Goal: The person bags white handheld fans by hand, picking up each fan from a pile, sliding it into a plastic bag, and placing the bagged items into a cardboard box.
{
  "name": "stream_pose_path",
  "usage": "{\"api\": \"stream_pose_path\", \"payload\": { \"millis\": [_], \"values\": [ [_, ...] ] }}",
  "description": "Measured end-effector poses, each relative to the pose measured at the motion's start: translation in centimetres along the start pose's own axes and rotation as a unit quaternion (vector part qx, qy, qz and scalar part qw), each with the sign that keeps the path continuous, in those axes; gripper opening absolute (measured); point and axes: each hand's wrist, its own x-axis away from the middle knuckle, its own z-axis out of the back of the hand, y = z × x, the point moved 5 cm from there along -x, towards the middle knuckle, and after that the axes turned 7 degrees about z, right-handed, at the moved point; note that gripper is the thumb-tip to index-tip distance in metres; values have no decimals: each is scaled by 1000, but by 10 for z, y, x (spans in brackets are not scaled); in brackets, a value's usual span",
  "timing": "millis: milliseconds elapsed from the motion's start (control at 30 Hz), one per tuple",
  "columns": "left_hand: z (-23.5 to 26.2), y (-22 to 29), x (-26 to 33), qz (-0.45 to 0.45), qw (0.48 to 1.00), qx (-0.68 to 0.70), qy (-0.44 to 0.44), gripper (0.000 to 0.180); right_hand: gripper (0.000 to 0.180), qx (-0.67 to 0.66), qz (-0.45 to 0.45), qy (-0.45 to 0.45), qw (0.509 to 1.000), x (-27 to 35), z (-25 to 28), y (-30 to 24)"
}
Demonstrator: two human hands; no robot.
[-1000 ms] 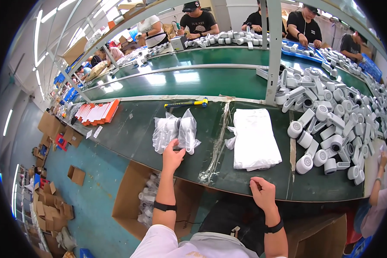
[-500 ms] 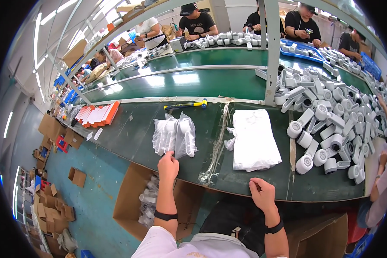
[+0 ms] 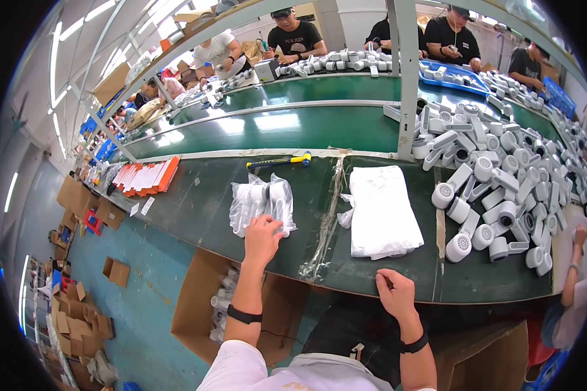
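At the near side of the dark green workbench (image 3: 199, 195), the left hand (image 3: 262, 241) lies at the lower ends of the clear-bagged grey-white units (image 3: 248, 203), its fingers bent and partly apart; whether it grips the film cannot be told. Half a second ago its fingertips met only the lower edge of these bags; now they reach further over it, which in my judgement marks the bagged units as the items being handled. The right hand (image 3: 396, 291) is loosely curled at the bench edge, with nothing visible in it. Behind the bags lies a yellow-and-dark hammer (image 3: 279, 160); to their right, a white stack (image 3: 385, 212), well apart from them. Further right is a heap of unbagged grey-white units (image 3: 496, 176). Below the bench, at left, an open carton (image 3: 192, 309) holds bagged pieces. Co-workers sit beyond the green belt (image 3: 332, 124).
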Motion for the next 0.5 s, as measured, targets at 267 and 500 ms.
{"api": "stream_pose_path", "payload": {
  "millis": [267,500],
  "values": [
    [3,2,5,35,991,104,77,32,11,8,11,-4,1000,-1,0,1],
    [1,-14,1,-20,991,59,116,12,11,5,18,2,1000,0,0,-1]
  ]
}}
